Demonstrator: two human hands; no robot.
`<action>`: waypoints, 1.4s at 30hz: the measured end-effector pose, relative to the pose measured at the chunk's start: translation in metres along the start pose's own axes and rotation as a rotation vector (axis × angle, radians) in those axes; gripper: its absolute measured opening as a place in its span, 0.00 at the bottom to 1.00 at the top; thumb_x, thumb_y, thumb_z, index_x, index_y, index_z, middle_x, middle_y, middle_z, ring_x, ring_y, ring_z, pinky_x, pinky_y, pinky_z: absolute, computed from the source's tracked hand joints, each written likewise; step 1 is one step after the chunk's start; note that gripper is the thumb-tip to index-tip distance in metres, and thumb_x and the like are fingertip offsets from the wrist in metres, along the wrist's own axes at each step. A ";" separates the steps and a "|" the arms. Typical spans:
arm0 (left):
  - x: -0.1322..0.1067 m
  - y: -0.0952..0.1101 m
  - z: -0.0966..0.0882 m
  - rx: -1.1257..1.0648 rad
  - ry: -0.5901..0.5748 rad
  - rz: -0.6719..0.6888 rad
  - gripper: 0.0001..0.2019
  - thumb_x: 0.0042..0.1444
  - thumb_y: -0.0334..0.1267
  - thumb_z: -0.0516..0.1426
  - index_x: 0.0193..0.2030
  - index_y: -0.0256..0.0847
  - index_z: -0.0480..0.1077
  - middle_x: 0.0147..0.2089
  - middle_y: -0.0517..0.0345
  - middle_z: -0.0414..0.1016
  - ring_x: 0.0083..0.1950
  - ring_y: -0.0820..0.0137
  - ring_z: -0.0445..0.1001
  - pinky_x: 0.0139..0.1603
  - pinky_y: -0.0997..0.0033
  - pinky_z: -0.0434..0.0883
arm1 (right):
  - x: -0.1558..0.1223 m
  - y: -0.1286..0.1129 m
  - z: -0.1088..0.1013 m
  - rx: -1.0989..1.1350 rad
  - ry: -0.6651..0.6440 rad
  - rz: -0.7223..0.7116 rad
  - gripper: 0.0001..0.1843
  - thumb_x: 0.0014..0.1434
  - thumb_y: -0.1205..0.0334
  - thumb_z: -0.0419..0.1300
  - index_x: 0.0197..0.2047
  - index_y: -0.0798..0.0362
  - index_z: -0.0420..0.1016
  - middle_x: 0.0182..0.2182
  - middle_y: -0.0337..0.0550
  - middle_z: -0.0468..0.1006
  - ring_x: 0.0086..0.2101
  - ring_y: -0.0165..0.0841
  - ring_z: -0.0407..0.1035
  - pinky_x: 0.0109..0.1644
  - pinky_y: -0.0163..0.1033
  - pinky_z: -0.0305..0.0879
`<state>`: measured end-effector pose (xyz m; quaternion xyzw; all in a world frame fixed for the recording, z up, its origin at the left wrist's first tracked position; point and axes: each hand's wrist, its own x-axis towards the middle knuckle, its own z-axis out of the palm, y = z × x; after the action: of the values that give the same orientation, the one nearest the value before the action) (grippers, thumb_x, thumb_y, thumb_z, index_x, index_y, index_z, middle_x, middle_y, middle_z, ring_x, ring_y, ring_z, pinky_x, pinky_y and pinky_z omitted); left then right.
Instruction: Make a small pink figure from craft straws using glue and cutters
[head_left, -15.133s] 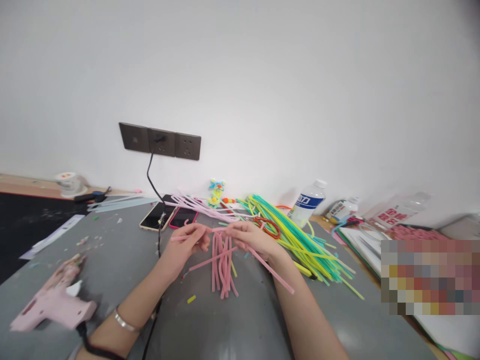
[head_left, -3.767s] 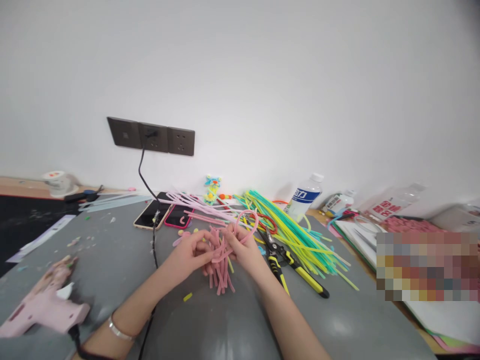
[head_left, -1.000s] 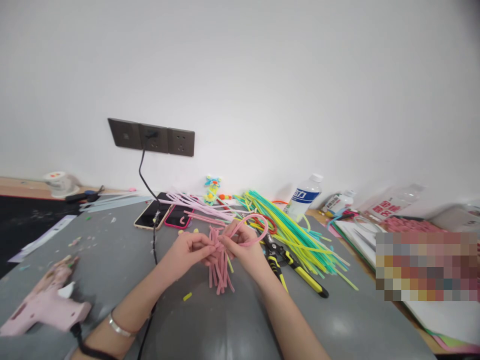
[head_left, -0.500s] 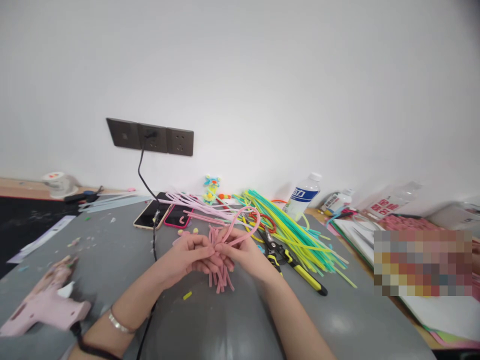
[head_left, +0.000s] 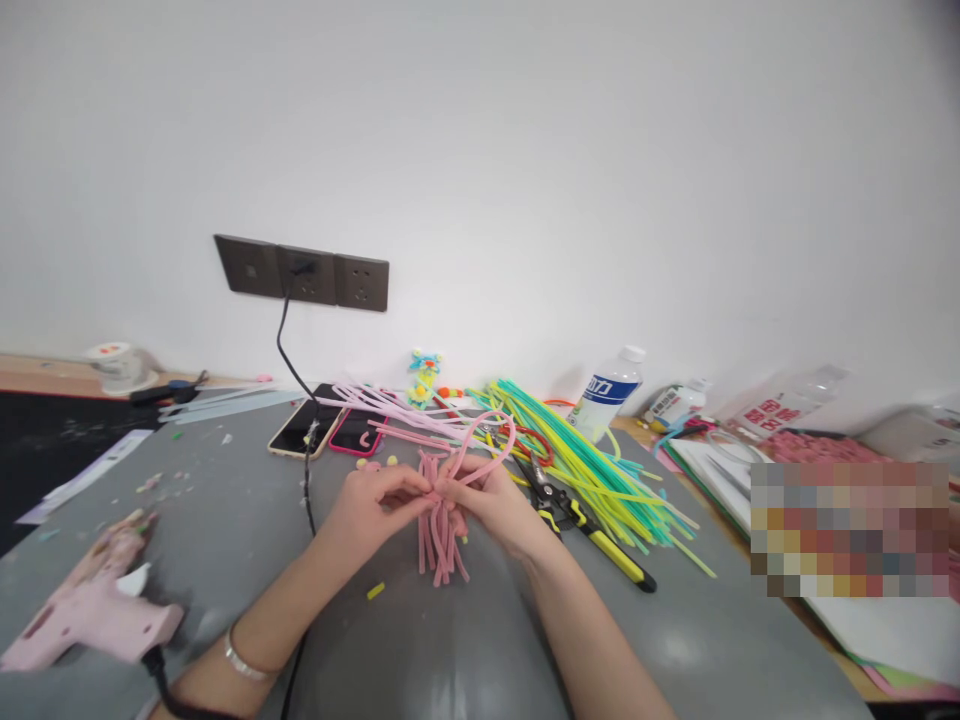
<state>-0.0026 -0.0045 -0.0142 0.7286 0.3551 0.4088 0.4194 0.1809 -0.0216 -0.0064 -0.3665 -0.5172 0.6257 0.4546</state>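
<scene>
Spotting a cable (head_left: 280,335) plugged into the socket (head_left: 360,283), drooping over a phone (head_left: 291,437), and, further right, a labelled bottle (head_left: 610,390)!

Head view: left hand (head_left: 387,507) and right hand (head_left: 484,497) meet mid-counter (head_left: 420,650), pinching pink strip bundle (head_left: 443,550); pink loop (head_left: 513,432) rises above right hand. Black-yellow pliers (head_left: 580,517) lie to the right, beside yellow and green strips (head_left: 589,465). Pink glue gun (head_left: 94,612) at far left; pink-cased phone (head_left: 352,432) behind left hand
</scene>
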 end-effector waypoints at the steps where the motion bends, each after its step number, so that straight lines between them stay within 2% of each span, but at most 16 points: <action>1: 0.000 -0.001 0.000 0.025 0.026 0.020 0.04 0.53 0.38 0.63 0.31 0.41 0.77 0.29 0.59 0.81 0.30 0.69 0.79 0.34 0.73 0.77 | 0.000 0.000 0.001 0.009 0.015 -0.001 0.15 0.53 0.54 0.69 0.30 0.54 0.71 0.18 0.32 0.72 0.15 0.24 0.64 0.18 0.28 0.60; 11: -0.002 0.000 0.000 0.065 0.085 0.055 0.03 0.53 0.38 0.63 0.33 0.42 0.77 0.32 0.57 0.83 0.32 0.67 0.81 0.38 0.72 0.79 | 0.004 0.004 0.009 -0.006 0.091 -0.134 0.18 0.54 0.50 0.67 0.28 0.53 0.66 0.14 0.29 0.67 0.12 0.21 0.57 0.16 0.28 0.50; 18: -0.002 0.003 -0.001 0.080 0.089 0.071 0.03 0.53 0.37 0.62 0.31 0.43 0.78 0.30 0.58 0.82 0.30 0.69 0.79 0.35 0.73 0.77 | 0.001 -0.001 0.011 -0.002 0.050 -0.077 0.18 0.53 0.51 0.68 0.27 0.52 0.65 0.12 0.26 0.62 0.12 0.20 0.51 0.17 0.28 0.46; 28: -0.001 -0.001 -0.004 0.248 0.133 0.192 0.04 0.54 0.39 0.62 0.32 0.45 0.79 0.29 0.58 0.82 0.26 0.71 0.74 0.31 0.73 0.71 | 0.001 0.001 0.012 0.110 0.004 -0.064 0.18 0.54 0.52 0.67 0.29 0.52 0.63 0.15 0.26 0.64 0.12 0.19 0.52 0.15 0.27 0.47; 35: -0.002 -0.001 -0.004 0.349 0.154 0.218 0.04 0.55 0.35 0.61 0.32 0.44 0.78 0.30 0.60 0.82 0.24 0.73 0.71 0.28 0.74 0.66 | 0.001 -0.001 0.016 0.058 0.029 -0.055 0.19 0.55 0.51 0.67 0.29 0.52 0.62 0.15 0.27 0.65 0.12 0.20 0.54 0.15 0.27 0.44; 42: -0.005 -0.001 0.000 0.402 0.267 0.345 0.05 0.55 0.30 0.59 0.32 0.42 0.76 0.26 0.63 0.80 0.24 0.75 0.71 0.26 0.77 0.65 | 0.004 0.006 0.018 0.111 0.012 -0.109 0.18 0.55 0.53 0.67 0.29 0.52 0.63 0.15 0.27 0.67 0.12 0.20 0.57 0.15 0.25 0.49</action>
<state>-0.0052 -0.0081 -0.0166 0.7863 0.3520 0.4878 0.1408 0.1623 -0.0239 -0.0090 -0.3158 -0.4981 0.6255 0.5107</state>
